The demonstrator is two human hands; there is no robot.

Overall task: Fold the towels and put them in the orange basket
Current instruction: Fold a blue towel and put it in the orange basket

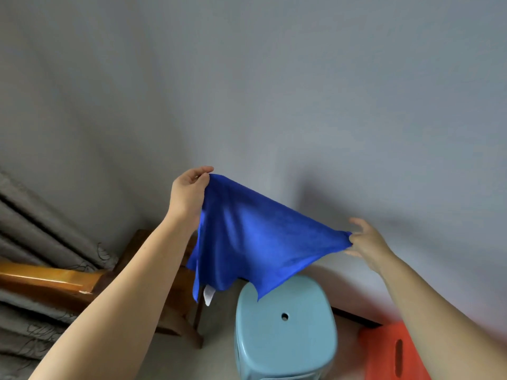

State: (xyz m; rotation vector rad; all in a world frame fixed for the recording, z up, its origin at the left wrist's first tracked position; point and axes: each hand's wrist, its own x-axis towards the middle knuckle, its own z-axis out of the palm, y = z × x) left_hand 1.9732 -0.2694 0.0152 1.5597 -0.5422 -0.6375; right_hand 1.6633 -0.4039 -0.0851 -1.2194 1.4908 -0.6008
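Hands are both up in the air with a blue towel (255,237) stretched out between them, in front of a plain grey wall (274,78). Left hand (189,193) is the higher one and it's pinching one corner of the towel between thumb and fingertips, fingers curled round the cloth. Right hand (366,242) sits lower and off to the side, nipping the opposite corner with thumb and a finger or two while the other fingers fan out loose. So the top edge of the towel runs on a slant from left hand down to right hand, and the rest hangs down in soft folds. A little white tag (208,294) dangles off the bottom edge near the left forearm.

Right under the hanging towel is a light blue plastic stool (285,333) with a small hole in the seat; one low point of the cloth overlaps its far edge from this view, can't tell if it's touching. Orange basket (392,352) is down in the bottom right corner, just beside the stool, partly hidden behind the right forearm. Off to the left there's a wooden chair (170,311) and some grey curtains (41,242).
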